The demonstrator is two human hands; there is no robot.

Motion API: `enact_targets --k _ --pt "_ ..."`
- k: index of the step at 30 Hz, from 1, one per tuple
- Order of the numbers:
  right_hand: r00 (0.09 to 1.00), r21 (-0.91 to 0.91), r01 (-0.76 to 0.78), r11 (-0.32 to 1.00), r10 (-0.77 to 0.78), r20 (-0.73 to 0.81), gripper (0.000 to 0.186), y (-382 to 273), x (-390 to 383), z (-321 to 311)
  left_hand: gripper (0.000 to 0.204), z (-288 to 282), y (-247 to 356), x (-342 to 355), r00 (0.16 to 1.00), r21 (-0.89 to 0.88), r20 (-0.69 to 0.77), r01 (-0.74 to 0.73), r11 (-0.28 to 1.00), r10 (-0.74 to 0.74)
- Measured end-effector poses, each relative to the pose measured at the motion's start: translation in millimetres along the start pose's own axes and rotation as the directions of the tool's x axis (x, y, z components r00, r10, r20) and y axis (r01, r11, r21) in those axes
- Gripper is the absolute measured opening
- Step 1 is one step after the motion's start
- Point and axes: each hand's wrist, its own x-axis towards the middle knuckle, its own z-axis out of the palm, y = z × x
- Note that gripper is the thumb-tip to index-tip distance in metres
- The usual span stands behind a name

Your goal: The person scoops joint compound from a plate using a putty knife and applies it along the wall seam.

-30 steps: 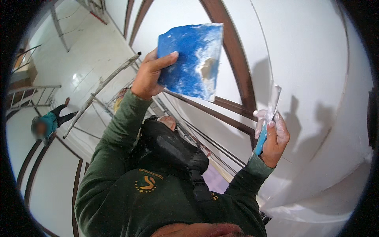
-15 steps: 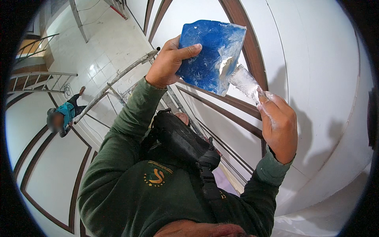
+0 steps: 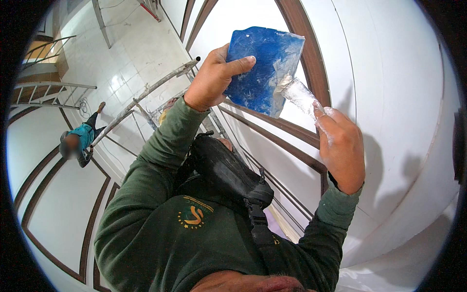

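Curving white wall (image 3: 404, 97), brown trim (image 3: 311, 53)

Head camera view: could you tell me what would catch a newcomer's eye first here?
The blue board smeared with white paste stands out, held up by the left hand near the top centre. The right hand presses a putty knife against the board's right edge. Far below at the left, a person in a teal top stands on the tiled floor, beside a scaffold pole.
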Motion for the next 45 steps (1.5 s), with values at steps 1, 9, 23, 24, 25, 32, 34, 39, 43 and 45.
enact_targets --k 1,9,23,24,25,32,34,39,43,45 --pt "1.0 -0.001 0.001 1.0 -0.001 0.0 0.029 1 -1 1 0.04 1 0 0 1.0 -0.001 0.0 -0.001 1.0 0.001" --pt "0.999 0.09 -0.018 0.996 0.021 -0.032 0.029 3 -7 -7 0.049 -3 0 0 0.999 0.018 -0.034 0.02 1.0 -0.019" --pt "0.996 -0.065 0.021 0.998 -0.015 0.092 0.033 -1 5 -8 0.051 1 -2 -1 0.998 0.083 0.004 -0.069 0.994 0.069" --pt "0.993 -0.087 0.022 0.996 -0.012 0.12 0.033 -1 6 -10 0.051 0 -2 -1 0.996 0.098 0.021 -0.091 0.991 0.09" --pt "0.993 -0.087 0.022 0.996 -0.011 0.121 0.033 -2 7 -10 0.051 0 -3 -1 0.996 0.097 0.022 -0.091 0.991 0.089" --pt "0.989 -0.128 0.046 0.991 -0.027 0.145 0.021 -4 15 -13 0.047 2 -2 0 0.995 0.094 0.021 -0.103 0.99 0.102" --pt "0.986 -0.127 0.034 0.991 -0.012 0.168 0.018 -5 18 -12 0.046 3 -5 2 0.995 0.082 0.026 -0.097 0.992 0.096" --pt "0.978 -0.192 0.052 0.98 -0.011 0.208 0.01 -5 24 -9 0.041 4 -20 5 0.996 0.004 -0.034 -0.084 0.996 0.084" --pt "0.977 -0.165 0.034 0.986 0.002 0.214 0.01 20 18 -5 0.032 3 -15 8 0.991 -0.026 -0.113 -0.07 0.997 0.067" --pt "0.988 -0.021 0.002 1.0 0.001 0.155 0.015 47 10 -3 0.037 -5 -10 13 0.993 -0.025 -0.082 -0.093 0.995 0.09"
